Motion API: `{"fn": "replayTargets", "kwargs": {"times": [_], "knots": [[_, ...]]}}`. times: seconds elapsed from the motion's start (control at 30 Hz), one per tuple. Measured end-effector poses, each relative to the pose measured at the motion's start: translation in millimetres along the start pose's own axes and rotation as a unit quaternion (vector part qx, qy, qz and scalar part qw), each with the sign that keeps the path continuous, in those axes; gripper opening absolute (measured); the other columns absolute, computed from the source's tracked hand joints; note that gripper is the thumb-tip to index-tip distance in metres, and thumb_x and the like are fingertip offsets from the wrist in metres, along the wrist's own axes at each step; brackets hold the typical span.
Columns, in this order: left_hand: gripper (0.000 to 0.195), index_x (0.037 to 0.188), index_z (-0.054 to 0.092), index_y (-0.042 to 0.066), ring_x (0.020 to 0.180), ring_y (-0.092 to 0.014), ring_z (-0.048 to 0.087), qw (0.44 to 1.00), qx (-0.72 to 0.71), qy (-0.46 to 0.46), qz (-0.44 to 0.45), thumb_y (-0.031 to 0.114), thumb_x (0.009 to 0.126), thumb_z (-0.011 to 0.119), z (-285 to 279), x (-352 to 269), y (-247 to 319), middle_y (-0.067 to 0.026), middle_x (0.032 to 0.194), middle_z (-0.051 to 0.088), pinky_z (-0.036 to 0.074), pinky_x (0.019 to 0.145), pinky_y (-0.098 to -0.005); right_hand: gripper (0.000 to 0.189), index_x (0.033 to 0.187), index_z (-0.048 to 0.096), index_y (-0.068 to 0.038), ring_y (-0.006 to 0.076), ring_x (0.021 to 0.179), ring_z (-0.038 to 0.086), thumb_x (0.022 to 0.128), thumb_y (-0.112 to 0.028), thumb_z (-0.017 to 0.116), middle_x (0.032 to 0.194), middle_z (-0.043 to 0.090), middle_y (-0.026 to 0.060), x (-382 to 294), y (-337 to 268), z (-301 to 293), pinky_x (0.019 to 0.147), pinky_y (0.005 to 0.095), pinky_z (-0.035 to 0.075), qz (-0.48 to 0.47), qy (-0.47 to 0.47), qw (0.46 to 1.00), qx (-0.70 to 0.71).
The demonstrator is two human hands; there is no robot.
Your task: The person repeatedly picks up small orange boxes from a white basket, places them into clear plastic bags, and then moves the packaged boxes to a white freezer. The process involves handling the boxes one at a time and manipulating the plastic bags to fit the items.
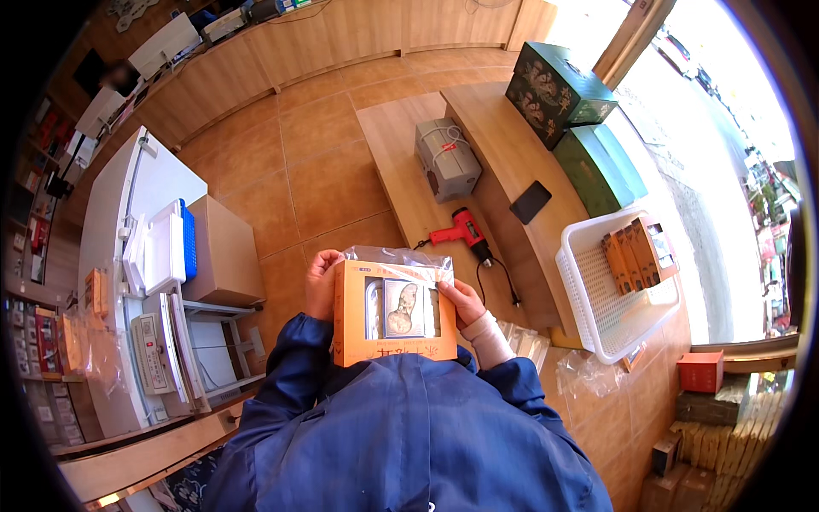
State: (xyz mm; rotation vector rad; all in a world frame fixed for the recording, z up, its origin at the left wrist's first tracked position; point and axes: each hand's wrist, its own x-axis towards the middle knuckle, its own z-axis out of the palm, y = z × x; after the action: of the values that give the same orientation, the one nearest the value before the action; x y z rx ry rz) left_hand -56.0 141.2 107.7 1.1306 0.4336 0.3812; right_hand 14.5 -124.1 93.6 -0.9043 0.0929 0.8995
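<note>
An orange windowed carton (352, 307) with a clear plastic film bag (409, 257) around it is held close to my torso. My left hand (324, 285) grips its left side, near the upper corner. On the right side, my right hand (462, 302) holds the carton and film, thumb over the front edge. The film sticks out loosely past the far edge. Beyond the carton, a red and black heat gun (470, 235) lies on the lower wooden step, its cable curling beside it.
A white plastic basket (585, 307) at right holds several orange cartons (630, 259). A black phone (530, 202), a grey box (448, 160) and green boxes (598, 169) rest on the wooden bench. At left stand a cardboard box (224, 256) and a white freezer (105, 211).
</note>
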Motion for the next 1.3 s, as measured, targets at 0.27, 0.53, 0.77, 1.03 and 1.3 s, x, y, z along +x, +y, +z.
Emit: {"fn": "replayTargets", "kwargs": {"times": [0.27,0.53,0.77,1.03,1.3], "knots": [[0.005,0.087,0.055,0.007,0.070,-0.007,0.056,0.997,-0.023,-0.026,-0.066,0.008,0.083,0.058,-1.4,-0.4,25.2,-0.0002,0.080,0.058,0.047,0.063,-0.0196,0.037,0.114,0.048,0.003,0.0175,0.092,0.060,0.087,-0.021,0.057,0.106,0.059,0.0103,-0.1,-2.3,4.6,0.081,0.0294,0.049,-0.012,-0.019,1.000,0.003],[0.005,0.089,0.054,0.007,0.069,-0.006,0.056,0.987,0.052,-0.067,-0.138,0.010,0.085,0.056,-5.6,13.6,41.6,-0.0001,0.078,0.058,0.046,0.064,-0.0199,0.037,0.115,0.048,0.003,0.0178,0.093,0.059,0.088,-0.020,0.056,0.107,0.059,0.0103,-1.4,-2.4,7.9,0.082,0.0295,0.048,-0.005,-0.025,1.000,0.009],[0.008,0.091,0.055,0.002,0.074,-0.008,0.056,0.966,0.223,-0.062,0.114,0.008,0.085,0.055,5.2,5.4,48.3,-0.0016,0.080,0.059,0.046,0.067,-0.0223,0.038,0.117,0.046,0.003,0.0171,0.095,0.059,0.088,-0.019,0.055,0.108,0.058,0.0098,-3.4,-7.7,12.1,0.083,0.0291,0.048,-0.016,-0.040,0.999,-0.002],[0.007,0.090,0.059,0.003,0.075,-0.014,0.057,0.862,0.419,-0.089,0.272,0.004,0.082,0.057,10.1,3.5,73.6,-0.0065,0.081,0.057,0.045,0.068,-0.0223,0.039,0.121,0.044,0.000,0.0149,0.095,0.058,0.089,-0.019,0.054,0.110,0.057,0.0074,-1.0,-2.1,15.1,0.082,0.0272,0.047,-0.052,-0.020,0.998,0.003],[0.006,0.088,0.060,0.002,0.073,-0.009,0.055,0.939,0.294,-0.044,0.170,0.005,0.083,0.058,2.4,-0.2,62.3,-0.0006,0.080,0.059,0.044,0.067,-0.0218,0.037,0.120,0.045,-0.001,0.0114,0.092,0.057,0.090,-0.021,0.052,0.107,0.057,0.0050,1.0,-4.0,25.3,0.079,0.0246,0.047,-0.045,0.002,0.999,-0.005]]}}
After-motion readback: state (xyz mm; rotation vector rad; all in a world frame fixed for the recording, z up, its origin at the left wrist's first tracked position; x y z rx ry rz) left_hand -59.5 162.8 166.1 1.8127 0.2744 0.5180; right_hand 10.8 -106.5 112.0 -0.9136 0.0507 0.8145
